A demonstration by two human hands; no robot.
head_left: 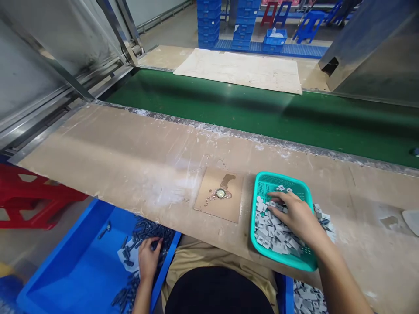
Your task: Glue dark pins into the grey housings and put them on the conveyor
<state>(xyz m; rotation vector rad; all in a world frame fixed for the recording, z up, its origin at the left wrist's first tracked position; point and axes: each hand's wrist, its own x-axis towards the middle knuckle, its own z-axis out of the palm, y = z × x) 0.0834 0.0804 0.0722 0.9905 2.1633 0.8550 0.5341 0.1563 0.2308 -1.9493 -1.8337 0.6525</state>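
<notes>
My left hand (149, 257) is over the blue bin (81, 257) at the lower left, beside a heap of small dark parts (147, 229). Its thumb and fingers are curled together at the tips; what they pinch, if anything, is too small to make out. Inside the turquoise basket (309, 196) on the table, my right hand (296, 216) reaches over many small light-grey plastic pieces (275, 233). Thumb and forefinger are apart there, their tips close to the pieces. Between the hands lies a square board (209, 205) with a small round metal piece (220, 193) on it.
A green conveyor belt (209, 102) runs behind the worktable (131, 152). More grey pieces (324, 218) lie right of the basket, and others fill a container (307, 298) below the table edge. A red stool (39, 196) stands at left. Blue crates (208, 22) are stacked beyond.
</notes>
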